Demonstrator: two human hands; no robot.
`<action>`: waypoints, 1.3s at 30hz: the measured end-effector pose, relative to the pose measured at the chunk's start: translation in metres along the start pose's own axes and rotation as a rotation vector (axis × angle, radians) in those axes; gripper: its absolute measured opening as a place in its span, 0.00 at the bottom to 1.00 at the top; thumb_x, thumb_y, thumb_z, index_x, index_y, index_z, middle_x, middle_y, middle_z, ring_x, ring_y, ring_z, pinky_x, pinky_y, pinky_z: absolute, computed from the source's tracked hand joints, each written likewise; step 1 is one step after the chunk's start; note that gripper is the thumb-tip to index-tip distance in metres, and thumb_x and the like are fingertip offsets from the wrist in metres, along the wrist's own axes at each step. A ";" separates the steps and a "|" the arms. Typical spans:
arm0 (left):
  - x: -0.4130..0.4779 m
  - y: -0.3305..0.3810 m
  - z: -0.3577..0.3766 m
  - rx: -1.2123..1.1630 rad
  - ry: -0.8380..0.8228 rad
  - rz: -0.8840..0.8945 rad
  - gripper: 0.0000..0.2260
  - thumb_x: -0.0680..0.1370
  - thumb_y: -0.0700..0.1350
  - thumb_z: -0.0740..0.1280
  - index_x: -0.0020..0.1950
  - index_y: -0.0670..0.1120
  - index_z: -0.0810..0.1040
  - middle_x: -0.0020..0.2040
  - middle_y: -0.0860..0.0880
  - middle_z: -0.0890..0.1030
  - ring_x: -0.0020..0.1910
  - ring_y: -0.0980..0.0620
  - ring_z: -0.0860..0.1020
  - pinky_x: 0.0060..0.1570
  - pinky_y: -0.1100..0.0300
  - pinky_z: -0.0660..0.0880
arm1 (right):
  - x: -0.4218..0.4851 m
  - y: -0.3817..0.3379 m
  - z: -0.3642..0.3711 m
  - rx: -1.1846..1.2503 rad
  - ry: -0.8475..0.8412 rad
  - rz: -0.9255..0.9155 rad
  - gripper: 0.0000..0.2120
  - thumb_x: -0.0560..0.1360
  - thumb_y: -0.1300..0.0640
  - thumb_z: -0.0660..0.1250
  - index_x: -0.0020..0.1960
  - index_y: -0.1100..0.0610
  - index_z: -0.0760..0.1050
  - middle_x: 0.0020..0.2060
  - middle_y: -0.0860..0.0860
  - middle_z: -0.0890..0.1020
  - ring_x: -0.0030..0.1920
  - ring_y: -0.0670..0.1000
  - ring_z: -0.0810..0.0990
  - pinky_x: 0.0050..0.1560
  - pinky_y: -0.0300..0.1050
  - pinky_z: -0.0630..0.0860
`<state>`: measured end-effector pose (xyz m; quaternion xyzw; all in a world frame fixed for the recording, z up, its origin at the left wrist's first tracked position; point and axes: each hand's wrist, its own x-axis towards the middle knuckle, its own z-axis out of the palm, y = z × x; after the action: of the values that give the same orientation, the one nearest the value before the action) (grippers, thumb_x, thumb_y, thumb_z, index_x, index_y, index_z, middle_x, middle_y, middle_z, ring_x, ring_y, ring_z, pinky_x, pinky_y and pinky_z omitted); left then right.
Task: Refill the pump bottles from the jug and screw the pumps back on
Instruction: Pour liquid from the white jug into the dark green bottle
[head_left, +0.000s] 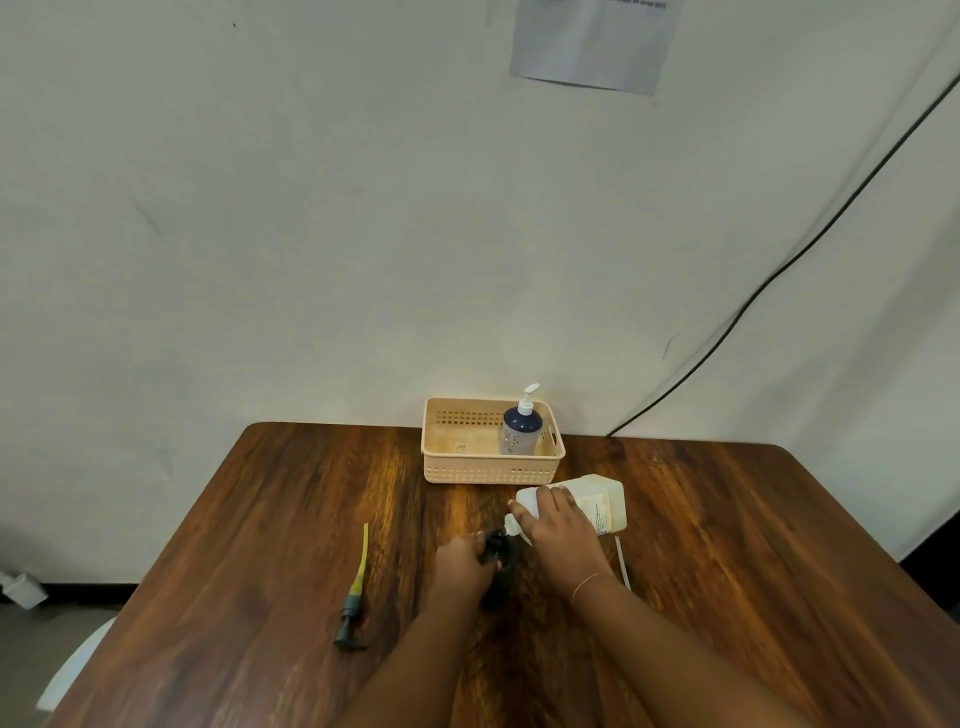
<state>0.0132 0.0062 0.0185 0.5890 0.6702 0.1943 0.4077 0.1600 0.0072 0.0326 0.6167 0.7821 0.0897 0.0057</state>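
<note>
Head view: the white jug (592, 506) is grasped around its neck end by the right hand (558, 525) and is tipped toward the left, its spout lowered to the mouth of a dark bottle (498, 558). That bottle stands upright on the wooden table (260, 519) and is gripped near its top by the left hand (460, 564); its lower body is largely hidden by the hand and by shadow. A thin bracelet (589, 582) is worn on the right wrist. Just right of that wrist a pale tube (622, 561) is seen lying on the table, its lower end concealed by the arm. Well to the left of the bottle a dark pump head with a yellowish dip tube (356, 587) lies flat. Beyond the jug, against the wall, a cream perforated basket (452, 470) is placed; a blue and white pump bottle (521, 428) with its white pump fitted stands upright in the basket's right half.
</note>
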 end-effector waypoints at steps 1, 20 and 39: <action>0.000 0.000 0.000 0.000 -0.003 0.000 0.19 0.77 0.45 0.67 0.68 0.48 0.72 0.60 0.47 0.79 0.58 0.51 0.78 0.57 0.59 0.78 | 0.000 0.000 0.000 -0.001 0.002 -0.005 0.34 0.73 0.56 0.69 0.73 0.50 0.56 0.70 0.60 0.65 0.71 0.62 0.61 0.72 0.57 0.59; 0.005 -0.003 0.003 -0.064 0.025 -0.034 0.15 0.77 0.45 0.67 0.64 0.48 0.76 0.56 0.48 0.80 0.51 0.54 0.78 0.50 0.62 0.77 | 0.003 -0.003 0.001 -0.019 0.010 -0.023 0.34 0.72 0.57 0.69 0.73 0.51 0.56 0.69 0.61 0.65 0.71 0.63 0.61 0.72 0.58 0.57; 0.004 -0.007 0.004 -0.068 0.025 0.015 0.16 0.77 0.44 0.67 0.65 0.46 0.76 0.58 0.47 0.80 0.56 0.52 0.78 0.55 0.61 0.76 | 0.001 -0.002 0.000 -0.020 0.004 -0.024 0.33 0.73 0.57 0.68 0.73 0.51 0.56 0.69 0.60 0.64 0.71 0.63 0.60 0.73 0.58 0.56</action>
<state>0.0120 0.0078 0.0097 0.5773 0.6638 0.2272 0.4177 0.1579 0.0081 0.0327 0.6069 0.7885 0.0988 0.0115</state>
